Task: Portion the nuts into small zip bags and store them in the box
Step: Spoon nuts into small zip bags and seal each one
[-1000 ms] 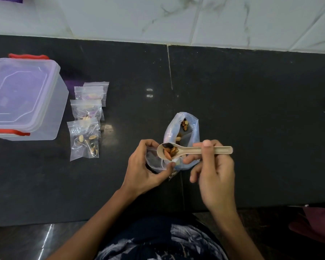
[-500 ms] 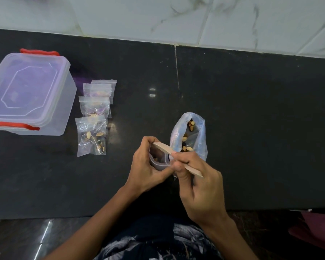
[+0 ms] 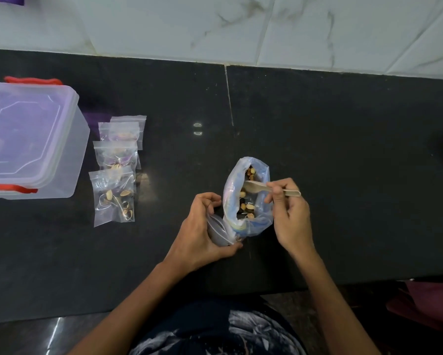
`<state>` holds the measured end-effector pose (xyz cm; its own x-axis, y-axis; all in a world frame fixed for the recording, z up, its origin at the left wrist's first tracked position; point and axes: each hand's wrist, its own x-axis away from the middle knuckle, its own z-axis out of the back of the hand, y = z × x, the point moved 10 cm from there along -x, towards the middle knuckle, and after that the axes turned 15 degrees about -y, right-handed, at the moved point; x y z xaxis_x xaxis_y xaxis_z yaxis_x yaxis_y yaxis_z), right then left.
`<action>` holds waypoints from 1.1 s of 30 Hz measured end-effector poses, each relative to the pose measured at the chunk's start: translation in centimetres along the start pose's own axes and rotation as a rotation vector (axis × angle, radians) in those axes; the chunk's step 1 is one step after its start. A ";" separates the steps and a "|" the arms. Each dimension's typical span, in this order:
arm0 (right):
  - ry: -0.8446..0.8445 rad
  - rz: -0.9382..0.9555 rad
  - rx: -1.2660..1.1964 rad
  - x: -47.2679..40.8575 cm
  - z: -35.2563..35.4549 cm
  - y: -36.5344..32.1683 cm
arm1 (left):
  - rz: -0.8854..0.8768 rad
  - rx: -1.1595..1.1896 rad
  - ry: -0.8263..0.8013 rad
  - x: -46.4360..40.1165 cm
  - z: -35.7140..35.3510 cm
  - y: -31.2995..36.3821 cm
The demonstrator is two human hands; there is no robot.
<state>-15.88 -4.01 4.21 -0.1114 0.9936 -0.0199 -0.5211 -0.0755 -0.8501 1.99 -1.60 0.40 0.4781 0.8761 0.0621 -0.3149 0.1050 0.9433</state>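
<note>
At the far left of the dark counter (image 3: 343,149) stands a clear plastic box (image 3: 31,139) with its lid on and red clips at the near and far edges. Just to its right lie four small zip bags (image 3: 115,170) in an overlapping column; the nearest one (image 3: 113,197) lies flat and shows several nuts through the plastic, while the ones behind are partly covered by each other. Near the middle of the counter, the left hand (image 3: 202,234) curls around another small clear bag (image 3: 219,231), fingers and thumb gripping it on either side, right against the base of the big bag. Touching it on the right stands a larger, bluish plastic bag (image 3: 246,198) with its mouth open, a loose pile of mixed nuts (image 3: 247,206) visible inside. A pale spoon (image 3: 264,187) reaches into that mouth, bowl above the nuts and handle pointing right. The right hand (image 3: 289,216) pinches the spoon's handle between thumb and fingertips, beside the large bag's right wall. Behind the counter runs a white marble-patterned wall (image 3: 241,26).
</note>
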 end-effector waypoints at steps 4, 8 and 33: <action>-0.144 0.030 -0.059 0.5 -0.7 -0.6 | -0.001 -0.029 0.012 0.0 0.2 0.7; -0.098 0.032 -0.100 0.3 0.0 -0.2 | 0.009 -0.036 0.017 0.0 0.3 1.1; -0.257 -0.053 -0.016 -0.2 -1.1 -0.9 | 0.053 -0.069 -0.011 0.1 -0.2 -0.1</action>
<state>-14.44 -4.06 4.41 -0.2966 0.9419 0.1573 -0.5190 -0.0207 -0.8545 1.85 -1.46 0.28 0.4682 0.8761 0.1154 -0.3955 0.0910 0.9139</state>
